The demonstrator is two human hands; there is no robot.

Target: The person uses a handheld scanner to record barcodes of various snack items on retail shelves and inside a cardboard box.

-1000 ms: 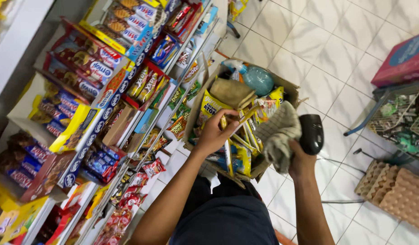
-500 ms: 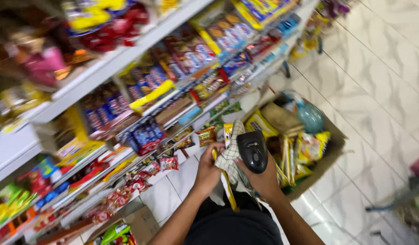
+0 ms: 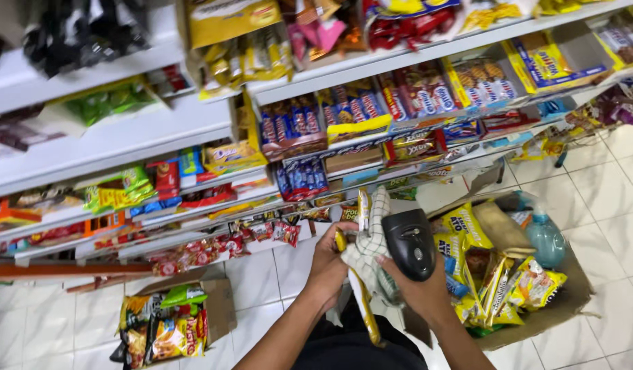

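Observation:
My right hand (image 3: 420,291) grips a black handheld barcode scanner (image 3: 409,242) together with a white checked cloth (image 3: 372,241) that drapes over the fingers. My left hand (image 3: 328,264) holds a thin yellow snack packet (image 3: 362,209), and more yellow strip packets (image 3: 366,312) hang down below the two hands. Both hands meet in front of my body, just left of an open cardboard box (image 3: 573,298) on the floor that holds several yellow snack bags (image 3: 470,229) and a teal bottle (image 3: 545,238).
White shop shelves (image 3: 124,133) packed with colourful snack packets run across the top and left. A second cardboard box (image 3: 217,305) of snack bags sits on the white tiled floor (image 3: 607,185) at lower left. An orange bar (image 3: 56,269) lies low by the shelf base.
The view swung up toward the shelves. My left hand drew yellow packets out of the box and brought them to the scanner hand in front of me.

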